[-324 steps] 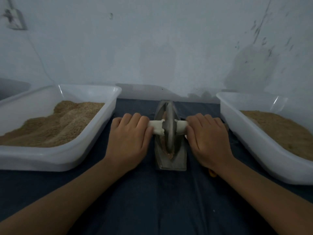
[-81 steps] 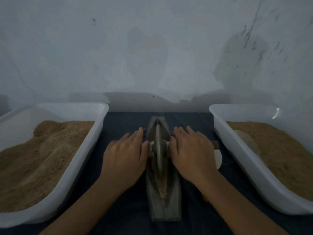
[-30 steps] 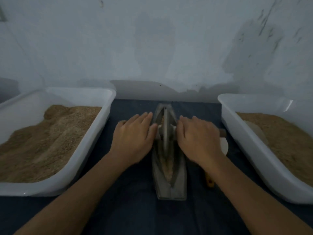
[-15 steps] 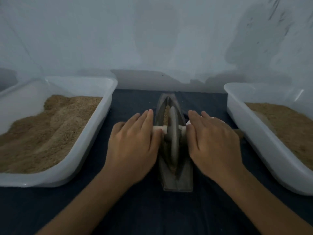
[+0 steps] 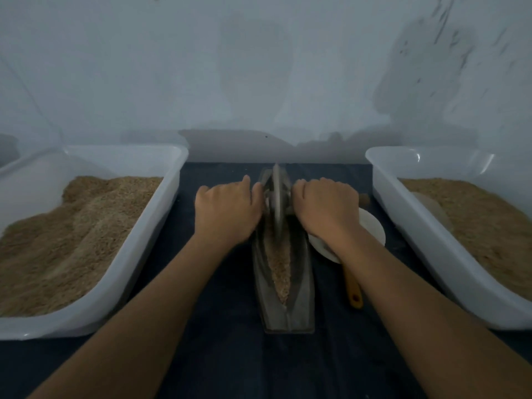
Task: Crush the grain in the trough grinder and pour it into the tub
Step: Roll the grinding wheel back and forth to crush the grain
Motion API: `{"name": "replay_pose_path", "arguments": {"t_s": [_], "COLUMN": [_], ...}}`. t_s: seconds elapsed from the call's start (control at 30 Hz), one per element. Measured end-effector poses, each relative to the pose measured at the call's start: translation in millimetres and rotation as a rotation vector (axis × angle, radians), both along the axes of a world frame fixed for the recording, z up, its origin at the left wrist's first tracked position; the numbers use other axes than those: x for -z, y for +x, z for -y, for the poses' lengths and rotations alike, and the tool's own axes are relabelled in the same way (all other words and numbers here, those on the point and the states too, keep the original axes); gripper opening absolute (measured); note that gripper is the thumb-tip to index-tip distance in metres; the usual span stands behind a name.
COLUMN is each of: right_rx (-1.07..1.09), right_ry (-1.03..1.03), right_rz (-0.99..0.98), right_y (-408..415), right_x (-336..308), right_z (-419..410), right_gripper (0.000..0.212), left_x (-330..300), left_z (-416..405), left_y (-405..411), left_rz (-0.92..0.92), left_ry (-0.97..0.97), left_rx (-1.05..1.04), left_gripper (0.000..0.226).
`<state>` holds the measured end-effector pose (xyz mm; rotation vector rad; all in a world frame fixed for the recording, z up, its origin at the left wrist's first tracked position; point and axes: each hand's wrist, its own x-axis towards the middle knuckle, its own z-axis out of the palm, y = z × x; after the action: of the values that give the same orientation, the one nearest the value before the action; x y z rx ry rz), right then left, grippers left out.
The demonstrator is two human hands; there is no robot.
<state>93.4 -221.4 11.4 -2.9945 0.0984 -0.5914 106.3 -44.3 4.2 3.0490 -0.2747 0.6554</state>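
A grey metal trough grinder [image 5: 302, 298] lies lengthwise on the dark cloth, with tan grain [image 5: 280, 263] along its groove. Its upright metal wheel [image 5: 277, 197] stands at the far end of the trough. My left hand [image 5: 227, 208] and my right hand [image 5: 325, 205] sit either side of the wheel, fingers bent down over its axle, which they hide. A white tub [image 5: 149, 226] heaped with tan grain stands on the left, and a second white tub [image 5: 417, 226] of grain on the right.
A white dish [image 5: 374, 228] and a wooden-handled tool [image 5: 352, 289] lie between the grinder and the right tub, partly under my right forearm. A pale scoop [image 5: 429, 205] rests in the right tub's grain. A grey wall closes off the table's far edge.
Both hands have pushed the wheel from the middle of the trough to its far end, and their fingers have gone from flat to bent over the axle.
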Motion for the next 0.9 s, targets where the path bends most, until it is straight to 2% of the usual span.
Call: {"name": "replay_pose_path", "arguments": {"t_s": [0.1,0.2,0.27,0.43,0.57,0.63,0.73,0.8,0.9], "right_rx": [-0.114,-0.175,-0.16,-0.087,-0.004,-0.026,-0.056,-0.106,-0.161], "right_ry": [0.023,0.017,0.004,0.025,0.048,-0.006,-0.042,0.011,0.107], "right_rz": [0.109,0.192,0.185,-0.045,-0.065,-0.059,0.0,0.014,0.107], "right_y": [-58.2,-98.8,-103.4,-35.6,29.3,36.2,12.8,-18.1,-72.1], "right_x": [10.1,15.5,16.2,3.0,-15.6,-20.4,-10.8,2.7,16.7], "right_z": [2.5,8.1,10.7,5.3,-1.4,-6.1,-5.7,2.7,12.9], "right_gripper": [0.056,0.061,0.061,0.052,0.033,0.038,0.047,0.054,0.055], "left_x": [16.5,26.8,26.1,6.4,-5.0,-1.1,9.4,14.8,19.1], "left_z": [-17.7,-32.0,-30.1,-7.4,1.1,-2.8,-11.6,-16.7,-21.2], "left_y": [-57.0,-101.6,-102.3,-29.1,39.6,44.8,13.5,-17.9,-66.4], "left_rz": [0.101,0.128,0.123,-0.023,-0.14,-0.182,-0.103,0.014,0.168], "left_ry": [-0.167,-0.175,-0.175,-0.119,-0.115,-0.139,-0.12,-0.126,-0.142], "left_rx": [0.136,0.22,0.22,0.121,0.016,0.021,0.078,0.116,0.227], "left_gripper": [0.051,0.061,0.063,0.059,0.038,0.034,0.041,0.053,0.057]}}
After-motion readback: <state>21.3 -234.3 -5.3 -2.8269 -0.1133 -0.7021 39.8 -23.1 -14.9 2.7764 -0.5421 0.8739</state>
